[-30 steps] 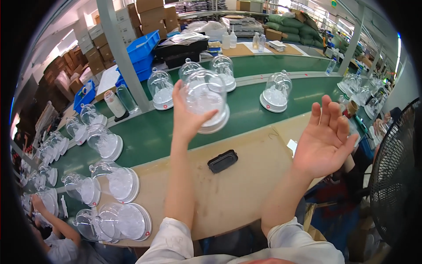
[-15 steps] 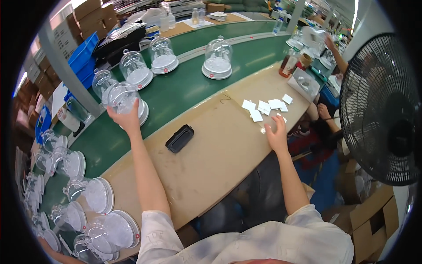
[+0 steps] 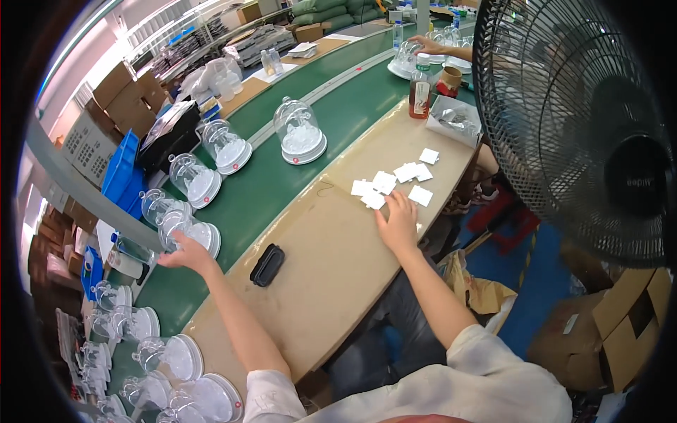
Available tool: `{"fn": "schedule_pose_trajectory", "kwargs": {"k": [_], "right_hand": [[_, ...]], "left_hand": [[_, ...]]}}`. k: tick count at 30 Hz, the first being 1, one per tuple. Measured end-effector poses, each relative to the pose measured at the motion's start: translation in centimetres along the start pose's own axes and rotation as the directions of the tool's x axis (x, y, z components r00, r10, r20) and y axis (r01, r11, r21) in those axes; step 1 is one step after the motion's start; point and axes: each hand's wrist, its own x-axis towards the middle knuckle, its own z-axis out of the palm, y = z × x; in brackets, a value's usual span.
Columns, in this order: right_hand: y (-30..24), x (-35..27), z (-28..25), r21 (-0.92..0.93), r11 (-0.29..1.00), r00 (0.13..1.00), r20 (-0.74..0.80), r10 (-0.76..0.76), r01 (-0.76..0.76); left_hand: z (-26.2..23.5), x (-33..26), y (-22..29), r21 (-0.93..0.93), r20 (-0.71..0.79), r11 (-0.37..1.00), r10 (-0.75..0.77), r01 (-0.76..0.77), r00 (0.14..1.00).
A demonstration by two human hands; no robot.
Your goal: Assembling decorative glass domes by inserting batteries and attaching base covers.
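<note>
My left hand is open, thumb and fingers apart, beside a clear dome on a round white base on the green belt. Whether its fingertips touch the dome, I cannot tell. My right hand is open too, its fingers stretched over the near edge of several small white square cards. The cards lie loosely spread on the tan tabletop. Between my arms rests an oblong black case. Farther along the belt stands another domed piece, upright.
Several more domed pieces crowd the near left. A brown-red bottle and a white box with clear plastic stand at the table's far end. A large black fan fills the right. Beyond, another person's hand touches a dome.
My left hand has drawn back from the dome it was around, which now stands on the belt. My right hand has come to the cards. The whole view has shifted.
</note>
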Motion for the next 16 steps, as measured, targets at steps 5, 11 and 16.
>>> {"fn": "schedule_pose_trajectory", "kwargs": {"k": [5,11,16], "right_hand": [[-1.1,0.4,-0.2,0.102,0.995,0.999,-0.031,-0.012,0.015],[-0.7,0.2,0.7,-0.016,0.999,0.999,0.031,-0.044,0.044],[0.1,0.5,1.3,-0.007,1.000,0.994,0.107,-0.021,0.022]], "left_hand": [[7.4,-7.2,5.9,-0.084,0.400,0.993,0.114,-0.087,0.910],[16.7,-16.6,7.7,-0.047,0.702,0.996,0.084,-0.072,0.707],[20.4,-19.1,7.3,0.146,0.782,0.985,-0.060,-0.089,0.620]]}}
